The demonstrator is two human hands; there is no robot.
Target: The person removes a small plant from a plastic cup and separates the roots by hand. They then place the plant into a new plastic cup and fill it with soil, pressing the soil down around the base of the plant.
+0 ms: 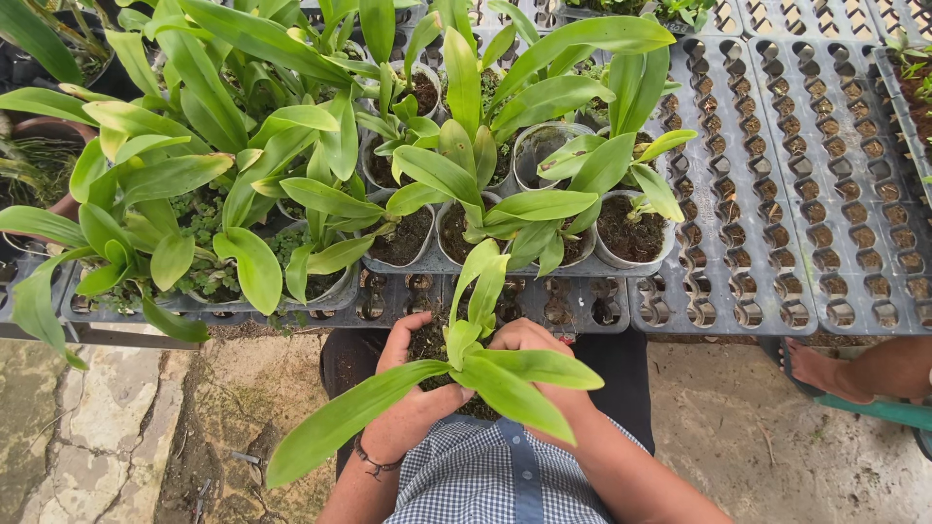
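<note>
Head view looks down on both hands cupped around one young green plant [485, 364] held over the lap, just short of the desk [582, 311] edge. The left hand [413, 398] wraps the dark root ball from one side, fingers curled closed on it; the right hand [544, 364] presses the other side, likewise closed on it. Long leaves spread out over both wrists. Beyond the hands, potted plants [437, 213] stand in clear pots on black cell trays [806, 194], whose cells beyond the right hand hold nothing. Well past the right hand, another person's foot [825, 374] rests on the concrete floor [757, 437].
</note>
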